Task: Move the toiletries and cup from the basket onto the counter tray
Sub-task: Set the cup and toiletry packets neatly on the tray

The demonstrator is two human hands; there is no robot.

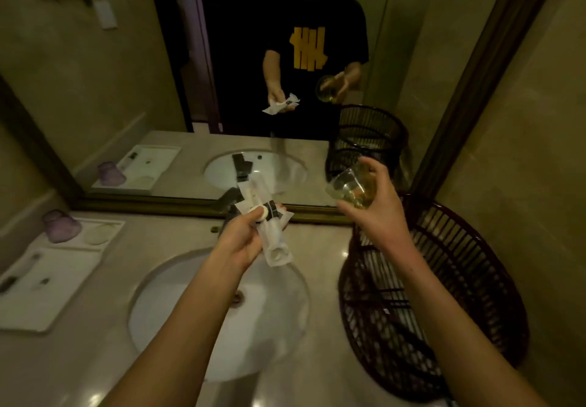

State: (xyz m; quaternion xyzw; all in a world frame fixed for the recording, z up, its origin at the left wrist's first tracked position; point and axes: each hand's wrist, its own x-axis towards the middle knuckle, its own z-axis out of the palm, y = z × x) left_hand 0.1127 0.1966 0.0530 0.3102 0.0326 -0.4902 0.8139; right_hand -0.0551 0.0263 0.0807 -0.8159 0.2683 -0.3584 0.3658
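My left hand [242, 237] grips a bundle of white wrapped toiletries [272, 234] with dark labels, held above the sink. A clear yellowish cup [353, 189] is tipped on its side in my right hand [377, 207], above the far rim of the dark wicker basket [459, 280] at the counter's right end. The white counter tray [57, 283] lies at the far left and carries a few small items. An upturned purple cup [60, 226] stands at the tray's back.
A white oval sink [190, 318] with a drain is set in the beige counter between tray and basket. A dark faucet [231, 199] stands behind my left hand. A large mirror with a dark frame runs along the back wall.
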